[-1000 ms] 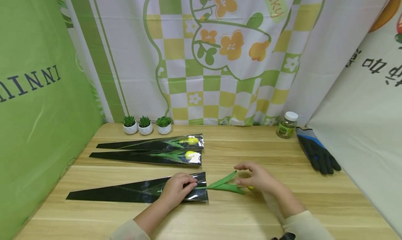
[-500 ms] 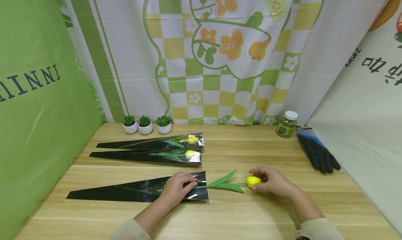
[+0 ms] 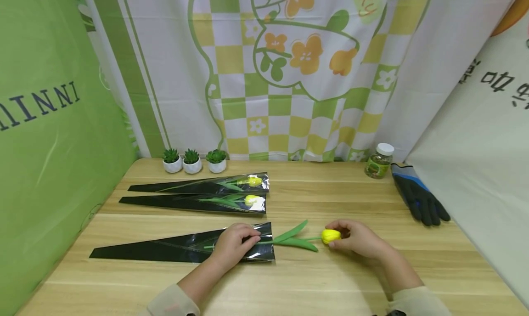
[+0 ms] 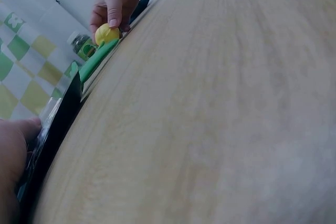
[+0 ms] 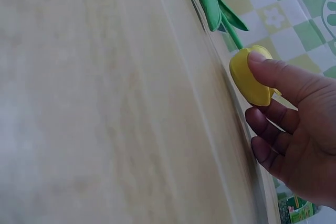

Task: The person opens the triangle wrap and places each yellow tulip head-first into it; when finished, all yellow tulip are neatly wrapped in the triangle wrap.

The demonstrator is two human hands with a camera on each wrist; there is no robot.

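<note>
A yellow tulip [image 3: 331, 236] with green leaves [image 3: 295, 243] lies with its stem inside a black, clear-fronted flower sleeve [image 3: 165, 247]; its bloom and leaves stick out of the sleeve's wide right end. My left hand [image 3: 234, 243] rests over that end, thumb and fingertips pinching the sleeve near its opening. Part of the sleeve and stem is hidden under this hand. With thumb and fingers, my right hand [image 3: 358, 239] holds the bloom. In the right wrist view, the thumb presses on the yellow petals [image 5: 249, 80], and the other fingers curl beneath.
Two filled flower sleeves [image 3: 194, 203] lie behind, each with a yellow tulip. Several items line the back: small potted succulents [image 3: 192, 162] at left, a lidded jar [image 3: 379, 161] and a black-and-blue glove [image 3: 419, 196] at right. A patterned curtain [image 3: 301, 91] hangs behind the table.
My right hand has moved right from the leaves to the bloom and taken hold of it. The tulip has slid slightly left into the sleeve. The left hand stays in place.
</note>
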